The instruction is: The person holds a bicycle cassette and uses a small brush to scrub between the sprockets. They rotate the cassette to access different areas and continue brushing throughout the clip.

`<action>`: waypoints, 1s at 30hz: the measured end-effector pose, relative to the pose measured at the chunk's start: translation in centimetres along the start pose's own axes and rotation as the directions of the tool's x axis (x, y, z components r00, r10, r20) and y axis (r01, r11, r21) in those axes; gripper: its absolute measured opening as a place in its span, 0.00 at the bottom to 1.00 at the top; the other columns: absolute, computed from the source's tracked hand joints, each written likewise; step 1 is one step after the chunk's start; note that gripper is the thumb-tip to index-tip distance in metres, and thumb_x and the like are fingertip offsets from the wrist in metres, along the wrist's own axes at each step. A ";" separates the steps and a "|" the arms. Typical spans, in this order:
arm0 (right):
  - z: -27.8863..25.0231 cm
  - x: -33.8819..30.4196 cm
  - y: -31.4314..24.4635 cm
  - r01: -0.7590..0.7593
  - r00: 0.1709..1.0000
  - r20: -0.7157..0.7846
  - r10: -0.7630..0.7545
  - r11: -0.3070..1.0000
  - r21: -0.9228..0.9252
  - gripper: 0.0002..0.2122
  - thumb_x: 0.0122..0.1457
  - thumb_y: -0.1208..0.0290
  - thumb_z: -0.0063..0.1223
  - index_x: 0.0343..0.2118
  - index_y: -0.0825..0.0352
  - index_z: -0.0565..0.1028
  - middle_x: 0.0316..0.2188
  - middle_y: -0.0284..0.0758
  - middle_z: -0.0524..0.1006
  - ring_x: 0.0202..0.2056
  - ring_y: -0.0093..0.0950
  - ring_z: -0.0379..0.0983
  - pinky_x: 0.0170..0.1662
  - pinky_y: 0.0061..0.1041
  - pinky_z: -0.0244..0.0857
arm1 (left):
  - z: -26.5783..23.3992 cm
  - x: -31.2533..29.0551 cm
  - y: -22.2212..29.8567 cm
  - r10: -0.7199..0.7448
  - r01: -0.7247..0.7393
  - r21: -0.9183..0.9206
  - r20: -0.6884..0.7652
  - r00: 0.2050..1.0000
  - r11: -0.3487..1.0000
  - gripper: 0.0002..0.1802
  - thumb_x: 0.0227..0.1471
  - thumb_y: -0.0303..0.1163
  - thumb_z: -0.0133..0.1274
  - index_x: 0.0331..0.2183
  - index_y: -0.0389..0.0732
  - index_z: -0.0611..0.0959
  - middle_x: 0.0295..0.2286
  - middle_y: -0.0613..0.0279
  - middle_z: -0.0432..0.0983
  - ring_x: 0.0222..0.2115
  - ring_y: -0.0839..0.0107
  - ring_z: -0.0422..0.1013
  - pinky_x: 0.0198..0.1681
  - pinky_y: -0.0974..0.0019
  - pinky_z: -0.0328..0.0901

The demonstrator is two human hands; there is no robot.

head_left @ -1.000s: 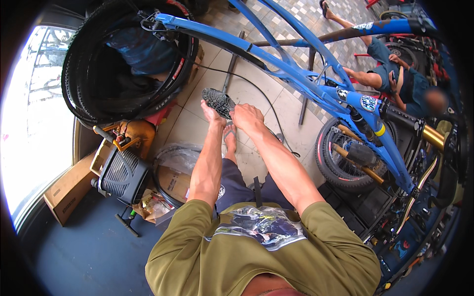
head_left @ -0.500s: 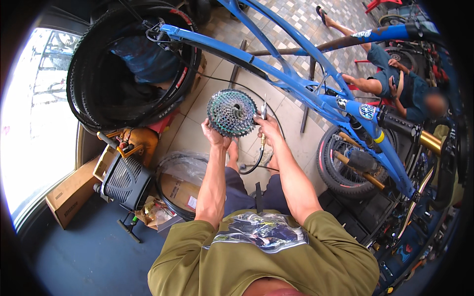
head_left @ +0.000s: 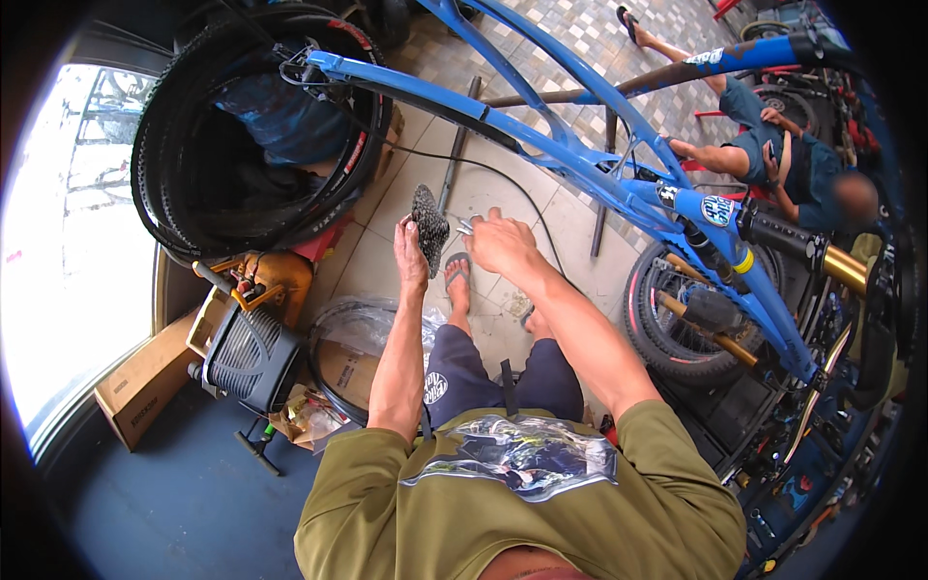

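Observation:
In front of me I hold a bicycle cassette (head_left: 430, 230) nearly edge-on, its stacked toothed sprockets turned toward the right. My left hand (head_left: 410, 255) is closed on it from the left side, fingers against its back. My right hand (head_left: 503, 244) is wrapped round an air blow gun (head_left: 465, 227), whose metal nozzle points left at the cassette from a short gap away. Most of the gun's body is hidden inside my fist. Both hands hang above the tiled floor and my sandalled feet.
A blue bicycle frame (head_left: 570, 145) slants across ahead and right, above a wheel (head_left: 677, 333). Big black tyres (head_left: 155, 184) stand at left, near a compressor-like machine (head_left: 253, 348) and a cardboard box (head_left: 140, 396). A thin black hose (head_left: 503, 177) curves over the floor. Another person (head_left: 764, 159) sits far right.
The cassette has turned from face-up to nearly edge-on in my left hand. My right hand has come off its rim, and the blow gun has swung from upright to pointing left.

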State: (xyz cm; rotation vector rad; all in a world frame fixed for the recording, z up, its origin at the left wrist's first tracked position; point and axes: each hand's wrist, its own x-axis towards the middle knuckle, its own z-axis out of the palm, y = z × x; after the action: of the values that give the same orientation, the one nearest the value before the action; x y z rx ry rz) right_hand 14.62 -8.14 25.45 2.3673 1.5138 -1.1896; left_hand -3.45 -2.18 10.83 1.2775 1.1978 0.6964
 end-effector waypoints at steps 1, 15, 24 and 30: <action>-0.9 -0.4 -1.0 0.093 0.996 -0.010 -0.094 0.993 -0.071 0.17 0.64 0.56 0.52 0.41 0.66 0.82 0.42 0.49 0.80 0.43 0.48 0.81 0.47 0.44 0.74 | 0.2 -0.2 0.0 0.046 -0.044 0.044 -0.035 0.998 0.998 0.23 0.68 0.42 0.42 0.49 0.32 0.77 0.44 0.53 0.74 0.46 0.65 0.68 0.55 0.61 0.61; -2.5 2.7 -5.5 0.110 0.984 -0.124 -0.126 0.985 -0.132 0.08 0.56 0.69 0.56 0.29 0.64 0.86 0.32 0.44 0.85 0.39 0.41 0.83 0.42 0.38 0.77 | 0.7 -0.6 -0.2 -0.009 0.010 0.008 -0.063 0.998 1.000 0.23 0.68 0.42 0.44 0.52 0.32 0.76 0.45 0.50 0.75 0.47 0.63 0.70 0.54 0.61 0.63; -3.1 2.7 -4.9 0.088 0.996 -0.023 -0.089 0.994 -0.060 0.14 0.61 0.61 0.56 0.35 0.67 0.85 0.38 0.47 0.84 0.43 0.45 0.82 0.47 0.40 0.75 | -0.1 -0.5 -0.2 -0.026 0.023 -0.042 -0.065 0.998 0.999 0.21 0.68 0.40 0.42 0.49 0.33 0.76 0.42 0.56 0.75 0.44 0.67 0.68 0.52 0.62 0.62; -2.8 2.4 -4.0 0.029 0.999 -0.040 -0.030 0.999 -0.029 0.16 0.63 0.58 0.56 0.40 0.68 0.83 0.39 0.47 0.83 0.45 0.47 0.80 0.49 0.41 0.73 | -0.5 -0.2 -1.7 -0.061 0.043 -0.159 -0.111 0.992 0.986 0.23 0.67 0.43 0.42 0.52 0.35 0.77 0.44 0.55 0.76 0.44 0.65 0.70 0.52 0.61 0.64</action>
State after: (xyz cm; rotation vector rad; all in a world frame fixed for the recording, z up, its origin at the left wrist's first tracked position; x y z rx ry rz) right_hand 13.46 -3.07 27.16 2.3733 1.5730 -1.1251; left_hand -4.36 -2.57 9.33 1.0842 1.2406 0.8191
